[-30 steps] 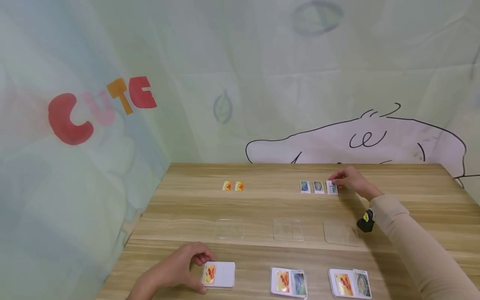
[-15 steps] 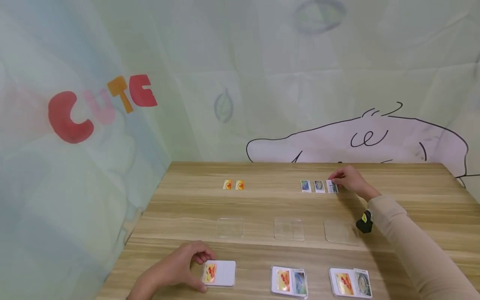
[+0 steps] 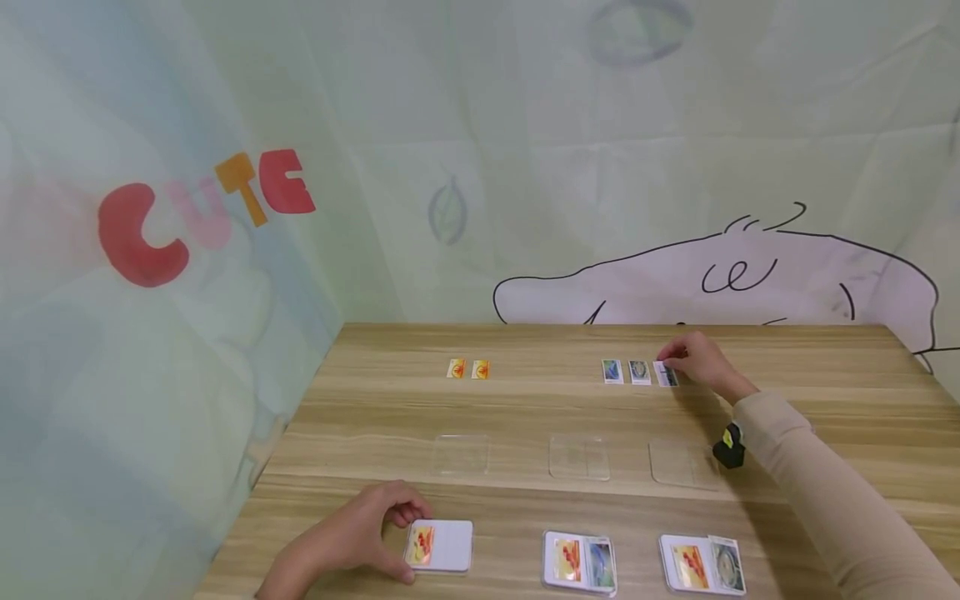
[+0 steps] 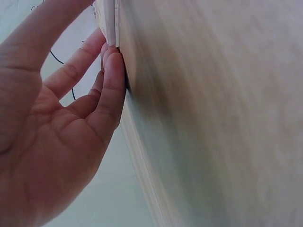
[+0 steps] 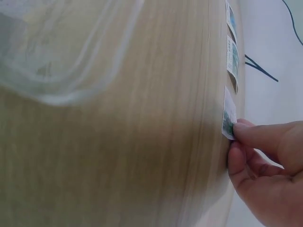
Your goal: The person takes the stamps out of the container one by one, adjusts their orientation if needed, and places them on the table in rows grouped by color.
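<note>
Soft, muted light in the head view, dusky shadow beside the sleeve [image 3: 832,500] at four o'clock, left hand [image 4: 57,127] dim in its wrist view, wooden table [image 4: 236,118] blurred at three o'clock, right wrist view's clear plastic [image 5: 61,56] blurred with pale glare at ten o'clock

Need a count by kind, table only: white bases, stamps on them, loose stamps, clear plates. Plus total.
White bases: 3
Stamps on the bases: 5
Loose stamps: 5
Clear plates: 3
Total: 16
</note>
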`<move>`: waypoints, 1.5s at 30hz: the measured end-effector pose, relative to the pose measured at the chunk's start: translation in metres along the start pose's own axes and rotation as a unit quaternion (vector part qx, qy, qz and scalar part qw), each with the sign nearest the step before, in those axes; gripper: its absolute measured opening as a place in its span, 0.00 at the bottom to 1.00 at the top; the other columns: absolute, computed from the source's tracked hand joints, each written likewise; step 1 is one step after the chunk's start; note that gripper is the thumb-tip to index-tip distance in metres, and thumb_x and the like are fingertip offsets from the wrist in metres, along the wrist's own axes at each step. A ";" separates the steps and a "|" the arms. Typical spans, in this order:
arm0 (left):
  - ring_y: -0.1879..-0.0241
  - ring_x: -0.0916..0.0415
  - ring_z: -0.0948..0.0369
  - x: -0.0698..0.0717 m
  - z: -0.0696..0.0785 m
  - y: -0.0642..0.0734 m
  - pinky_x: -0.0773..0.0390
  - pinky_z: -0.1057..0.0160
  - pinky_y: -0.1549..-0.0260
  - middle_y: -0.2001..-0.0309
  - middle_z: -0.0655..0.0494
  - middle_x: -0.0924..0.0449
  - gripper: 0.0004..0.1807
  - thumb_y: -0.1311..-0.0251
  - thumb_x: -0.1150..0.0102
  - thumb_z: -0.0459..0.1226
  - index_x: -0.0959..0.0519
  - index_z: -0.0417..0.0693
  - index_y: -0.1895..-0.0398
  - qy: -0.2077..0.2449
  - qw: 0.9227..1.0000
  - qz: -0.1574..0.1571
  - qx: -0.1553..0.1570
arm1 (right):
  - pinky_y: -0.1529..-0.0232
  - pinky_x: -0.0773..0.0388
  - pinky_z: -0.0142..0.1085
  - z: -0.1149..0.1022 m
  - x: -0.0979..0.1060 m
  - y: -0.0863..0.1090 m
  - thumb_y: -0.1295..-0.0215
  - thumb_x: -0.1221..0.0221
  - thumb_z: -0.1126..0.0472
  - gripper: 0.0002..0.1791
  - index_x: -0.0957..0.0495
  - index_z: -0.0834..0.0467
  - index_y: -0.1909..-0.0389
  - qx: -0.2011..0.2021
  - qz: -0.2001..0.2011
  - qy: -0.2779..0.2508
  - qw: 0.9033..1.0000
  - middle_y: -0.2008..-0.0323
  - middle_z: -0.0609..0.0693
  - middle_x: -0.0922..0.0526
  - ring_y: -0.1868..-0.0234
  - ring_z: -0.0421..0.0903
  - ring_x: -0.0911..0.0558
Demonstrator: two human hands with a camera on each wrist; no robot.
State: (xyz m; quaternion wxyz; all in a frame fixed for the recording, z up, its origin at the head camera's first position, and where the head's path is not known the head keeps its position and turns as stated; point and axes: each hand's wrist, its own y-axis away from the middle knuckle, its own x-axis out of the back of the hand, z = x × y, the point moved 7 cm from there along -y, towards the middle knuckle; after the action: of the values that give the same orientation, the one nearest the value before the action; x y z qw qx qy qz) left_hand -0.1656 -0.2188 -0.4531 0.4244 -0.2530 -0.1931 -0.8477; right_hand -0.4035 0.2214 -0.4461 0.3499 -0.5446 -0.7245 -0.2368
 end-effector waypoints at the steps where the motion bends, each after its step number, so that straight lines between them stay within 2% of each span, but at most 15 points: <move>1: 0.60 0.25 0.64 0.000 0.000 0.000 0.22 0.64 0.57 0.59 0.61 0.22 0.30 0.64 0.16 0.43 0.20 0.49 0.55 -0.001 1.000 0.000 -0.001 | 0.57 0.27 0.47 0.000 0.000 0.000 0.36 0.42 0.76 0.05 0.18 0.71 0.63 0.000 0.000 0.000 1.000 0.63 0.62 0.19 0.60 0.56 0.25; 9: 0.60 0.26 0.65 0.000 0.002 -0.001 0.22 0.65 0.57 0.59 0.61 0.22 0.30 0.64 0.16 0.42 0.20 0.49 0.55 -0.002 1.000 0.000 0.003 | 0.62 0.28 0.43 0.001 0.000 -0.001 0.38 0.40 0.77 0.04 0.17 0.71 0.66 0.011 0.010 0.012 1.000 0.68 0.60 0.19 0.64 0.54 0.25; 16: 0.60 0.26 0.65 0.000 0.001 0.000 0.22 0.65 0.57 0.59 0.60 0.21 0.30 0.63 0.16 0.42 0.20 0.48 0.55 0.001 1.000 -0.004 0.002 | 0.63 0.29 0.42 -0.001 -0.003 0.000 0.36 0.42 0.76 0.04 0.18 0.71 0.65 -0.005 0.010 0.010 1.000 0.67 0.59 0.21 0.64 0.53 0.26; 23: 0.60 0.26 0.65 -0.001 -0.001 -0.001 0.22 0.65 0.57 0.59 0.62 0.22 0.30 0.63 0.16 0.43 0.20 0.49 0.55 -0.005 1.000 -0.004 0.008 | 0.64 0.29 0.42 -0.002 -0.002 0.001 0.37 0.41 0.77 0.03 0.19 0.72 0.68 0.011 0.021 0.020 1.000 0.70 0.59 0.21 0.67 0.53 0.26; 31: 0.60 0.26 0.65 0.000 0.001 0.001 0.22 0.65 0.57 0.59 0.62 0.22 0.30 0.63 0.16 0.43 0.20 0.49 0.55 -0.008 1.000 0.000 -0.006 | 0.65 0.29 0.41 -0.002 -0.001 0.002 0.38 0.40 0.77 0.03 0.19 0.71 0.70 0.028 0.039 0.025 0.999 0.72 0.58 0.20 0.68 0.53 0.25; 35: 0.60 0.26 0.65 -0.001 0.002 0.001 0.22 0.65 0.57 0.59 0.62 0.22 0.30 0.62 0.16 0.43 0.20 0.48 0.54 -0.007 1.000 0.000 -0.014 | 0.65 0.28 0.41 -0.001 -0.002 0.001 0.38 0.40 0.76 0.03 0.19 0.71 0.69 0.019 0.038 0.026 0.999 0.71 0.58 0.20 0.68 0.52 0.25; 40: 0.60 0.26 0.66 -0.001 0.001 0.001 0.22 0.65 0.57 0.58 0.62 0.22 0.30 0.62 0.16 0.43 0.20 0.48 0.54 -0.007 1.000 0.000 -0.015 | 0.65 0.28 0.42 0.000 -0.002 0.002 0.37 0.40 0.76 0.03 0.19 0.71 0.68 0.010 0.034 0.026 0.999 0.70 0.59 0.20 0.67 0.53 0.26; 45: 0.60 0.26 0.66 0.000 -0.001 0.000 0.22 0.65 0.57 0.59 0.63 0.22 0.30 0.63 0.16 0.44 0.20 0.49 0.55 -0.005 1.000 0.000 -0.011 | 0.65 0.28 0.42 -0.001 -0.001 0.003 0.36 0.40 0.75 0.03 0.18 0.71 0.68 0.019 0.038 0.033 0.999 0.70 0.59 0.19 0.67 0.53 0.25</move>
State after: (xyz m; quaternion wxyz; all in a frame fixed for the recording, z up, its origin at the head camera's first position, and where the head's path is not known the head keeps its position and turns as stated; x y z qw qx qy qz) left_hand -0.1653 -0.2195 -0.4542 0.4206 -0.2623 -0.1863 -0.8483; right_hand -0.4006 0.2209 -0.4458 0.3932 -0.5570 -0.6953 -0.2272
